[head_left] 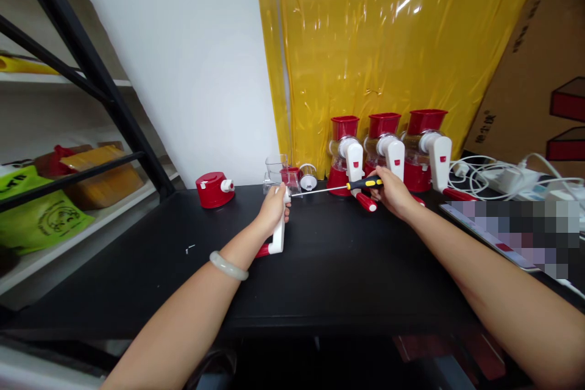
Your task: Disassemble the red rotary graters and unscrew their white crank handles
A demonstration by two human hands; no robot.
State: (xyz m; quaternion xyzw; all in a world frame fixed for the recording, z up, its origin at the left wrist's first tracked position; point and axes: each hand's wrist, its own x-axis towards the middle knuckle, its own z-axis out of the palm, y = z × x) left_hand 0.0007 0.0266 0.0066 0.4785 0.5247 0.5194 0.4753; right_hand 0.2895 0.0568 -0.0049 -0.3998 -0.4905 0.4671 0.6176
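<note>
My left hand [273, 207] is closed around a white crank handle [278, 239] with a red grip at its lower end. In my right hand [392, 192] is a screwdriver [364, 183] with a black and yellow handle. Its long shaft points left, and the tip meets the upper end of the crank handle by my left fingers; exact contact is hidden. Just behind my left hand are a clear plastic housing [276, 166] and a metal grater drum [308, 177] lying on its side. A round red base [214, 189] with a white knob sits to the left.
Several assembled red and white rotary graters [346, 155] stand along the back right of the black table [338, 280]. White cables [507, 180] and a tablet [493, 234] lie at the right. A shelf rack [105, 97] borders the left; yellow wrapping [365, 30] hangs behind.
</note>
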